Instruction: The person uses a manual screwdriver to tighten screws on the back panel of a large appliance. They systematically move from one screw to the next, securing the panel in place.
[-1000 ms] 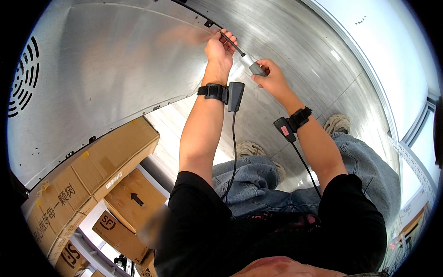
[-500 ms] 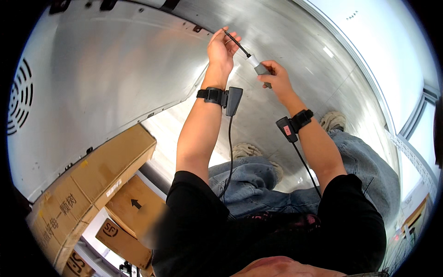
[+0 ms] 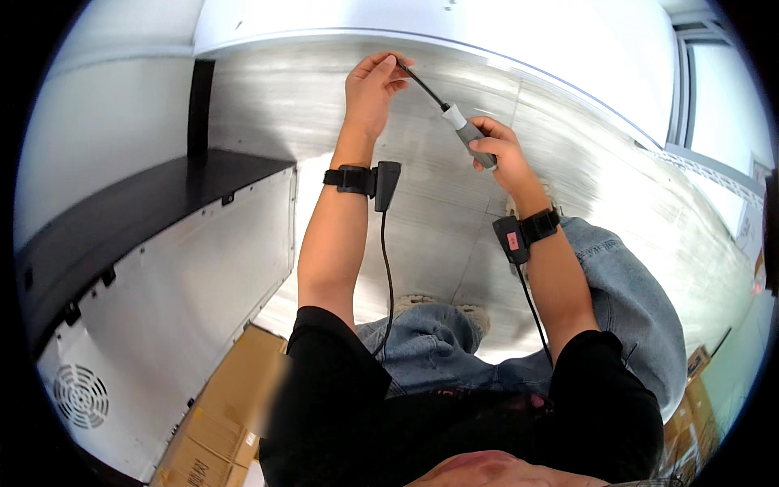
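Observation:
A screwdriver (image 3: 421, 83) with a dark shaft and a grey handle with a white collar is held out in front of me, slanting up to the left. My right hand (image 3: 498, 147) is closed round its handle. At the far end of the shaft, my left hand (image 3: 371, 91) pinches the tip between thumb and fingers. Whether a small part sits at that tip is hidden by the fingers. Both wrists carry black straps with small dark boxes, the left box (image 3: 387, 187) and the right box (image 3: 511, 239), each trailing a thin cable.
On the left stands a metal cabinet (image 3: 174, 268) with a black top ledge (image 3: 154, 191) and a round vent. Cardboard boxes (image 3: 223, 398) lie at the lower left. A white panel (image 3: 454, 36) runs along the far side above the grey floor (image 3: 454, 235).
My view has swung, so the cabinet now sits lower and its black top shows. The left fingers have closed from spread to pinching the screwdriver tip. The right hand keeps its hold on the handle.

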`<state>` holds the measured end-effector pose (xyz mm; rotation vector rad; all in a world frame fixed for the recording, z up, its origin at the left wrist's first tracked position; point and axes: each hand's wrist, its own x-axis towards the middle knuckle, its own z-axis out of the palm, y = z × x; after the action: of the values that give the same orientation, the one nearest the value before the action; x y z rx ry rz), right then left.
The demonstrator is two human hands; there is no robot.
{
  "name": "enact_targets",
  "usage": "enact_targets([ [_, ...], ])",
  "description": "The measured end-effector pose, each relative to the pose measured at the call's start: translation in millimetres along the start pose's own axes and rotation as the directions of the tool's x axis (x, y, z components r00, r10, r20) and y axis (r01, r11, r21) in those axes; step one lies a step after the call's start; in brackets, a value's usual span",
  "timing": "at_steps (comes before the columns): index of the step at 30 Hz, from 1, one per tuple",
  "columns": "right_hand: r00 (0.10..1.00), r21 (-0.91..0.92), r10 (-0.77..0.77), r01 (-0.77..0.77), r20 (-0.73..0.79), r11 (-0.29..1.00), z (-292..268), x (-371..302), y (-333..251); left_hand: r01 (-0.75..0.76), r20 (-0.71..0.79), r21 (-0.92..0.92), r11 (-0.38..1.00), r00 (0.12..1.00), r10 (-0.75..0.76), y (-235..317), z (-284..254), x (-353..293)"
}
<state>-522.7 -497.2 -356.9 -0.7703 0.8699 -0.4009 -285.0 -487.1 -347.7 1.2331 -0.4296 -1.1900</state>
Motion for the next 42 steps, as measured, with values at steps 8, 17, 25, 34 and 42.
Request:
enact_targets([
  [8, 0.985, 0.162, -0.028, 0.056, -0.171, 0.985, -32.3, -6.9, -3.9, -0.332, -0.024, 0.647, 0.687, 0.891, 0.453, -20.1, 59.5, 65.4],
  [17, 0.966, 0.188, -0.012, 0.062, -0.258, 0.980, -42.9, -16.1, 7.3, -0.388, 0.235, 0.921, 0.044, 0.641, 0.731, -49.2, 65.6, 94.5],
  [25, 0.968, 0.144, -0.011, 0.049, -0.252, 0.988, -23.2, -11.7, 4.0, -0.497, 0.256, 0.858, 0.127, 0.630, 0.733, -48.5, 47.5, 90.1],
  [34, 0.996, -0.003, 0.057, -0.057, -0.067, 0.998, 36.9, 11.1, 30.9, -0.128, -0.329, 0.374, 0.918, 0.908, 0.261, -45.0, -36.7, -0.7],
  [42, 0.953, -0.285, 0.287, -0.249, 0.098, 0.926, 110.3, 23.1, 77.3, 0.099, -0.427, -0.237, 0.966, 0.883, -0.195, -49.4, -138.7, -84.8],
])
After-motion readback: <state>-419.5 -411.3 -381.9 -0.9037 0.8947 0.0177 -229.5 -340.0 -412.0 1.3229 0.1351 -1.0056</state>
